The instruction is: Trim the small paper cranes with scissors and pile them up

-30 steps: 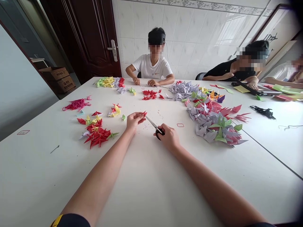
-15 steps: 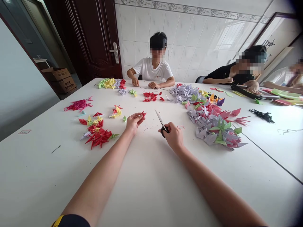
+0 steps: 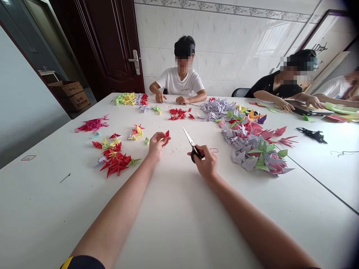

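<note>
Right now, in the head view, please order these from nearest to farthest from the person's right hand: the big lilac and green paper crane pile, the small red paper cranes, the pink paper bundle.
From the right hand:
1. Lilac and green paper crane pile, just to the hand's right.
2. Small red paper cranes, ahead, across the table.
3. Pink paper bundle, far off on the table's left side.

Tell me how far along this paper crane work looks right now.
Done: folded paper cranes lie in heaps on the white table, the biggest a grey, green and red heap. In hand: the left hand pinches a small red crane while the right hand holds scissors. Left: a pile of red cranes lies off to the left; how much remains cannot be told.
</note>
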`<state>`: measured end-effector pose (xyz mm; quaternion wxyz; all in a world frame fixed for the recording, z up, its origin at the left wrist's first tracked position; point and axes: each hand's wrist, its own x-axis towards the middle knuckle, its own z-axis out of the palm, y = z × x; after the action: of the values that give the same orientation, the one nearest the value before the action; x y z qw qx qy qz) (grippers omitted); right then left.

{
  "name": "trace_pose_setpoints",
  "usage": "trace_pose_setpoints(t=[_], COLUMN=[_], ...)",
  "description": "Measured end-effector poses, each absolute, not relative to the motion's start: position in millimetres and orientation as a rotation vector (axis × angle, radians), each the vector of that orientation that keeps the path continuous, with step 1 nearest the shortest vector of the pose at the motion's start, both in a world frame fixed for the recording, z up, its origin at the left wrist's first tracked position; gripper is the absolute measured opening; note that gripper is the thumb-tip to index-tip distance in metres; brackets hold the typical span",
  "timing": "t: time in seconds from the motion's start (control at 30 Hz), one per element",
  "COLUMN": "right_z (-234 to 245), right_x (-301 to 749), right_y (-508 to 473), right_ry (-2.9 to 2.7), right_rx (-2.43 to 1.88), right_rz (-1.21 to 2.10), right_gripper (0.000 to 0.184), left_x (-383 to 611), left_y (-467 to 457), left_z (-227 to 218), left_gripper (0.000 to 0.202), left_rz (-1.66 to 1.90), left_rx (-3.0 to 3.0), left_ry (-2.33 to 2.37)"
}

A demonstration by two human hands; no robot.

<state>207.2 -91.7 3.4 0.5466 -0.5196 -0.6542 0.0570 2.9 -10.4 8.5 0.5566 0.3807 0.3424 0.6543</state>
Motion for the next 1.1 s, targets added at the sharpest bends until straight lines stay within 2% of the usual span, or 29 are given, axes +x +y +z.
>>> trace_pose_setpoints(t=[0.07, 0.13, 0.23, 0.3, 0.47, 0.67, 0.9, 1.1], right_z=[5, 8, 13, 16, 13, 6, 8, 6], right_x=[207, 205, 204, 204, 207, 208, 205, 206], right_y=[-94, -95, -94, -92, -88, -85, -88, -87], right_ry=[-1.543, -1.529, -1.478, -1.445, -1.383, -1.525, -1.62, -1.662], right_rx=[-1.256, -1.338, -1.527, -1.598, -1.528, -1.339, -1.352, -1.379], right_rz=[0.058, 0.043, 0.138, 0.219, 0.339, 0.702, 0.753, 0.746], right_gripper=[0.008, 0.017, 0.035, 0.039, 0.037, 0.027, 0.015, 0.02], left_x=[4, 4, 4, 3, 2, 4, 5, 4], left_y=[-12, -13, -13, -12, -9, -10, -12, -11], left_z=[10, 11, 11, 10, 8, 9, 10, 13], left_gripper=[0.024, 0.025, 0.025, 0.025, 0.025, 0.029, 0.038, 0.04], left_rz=[1.541, 1.542, 1.54, 1.537, 1.535, 1.547, 1.539, 1.563], left_rx=[0.904, 0.908, 0.913, 0.912, 0.909, 0.924, 0.907, 0.83], left_ry=[0.811, 0.812, 0.822, 0.834, 0.83, 0.869, 0.914, 0.865])
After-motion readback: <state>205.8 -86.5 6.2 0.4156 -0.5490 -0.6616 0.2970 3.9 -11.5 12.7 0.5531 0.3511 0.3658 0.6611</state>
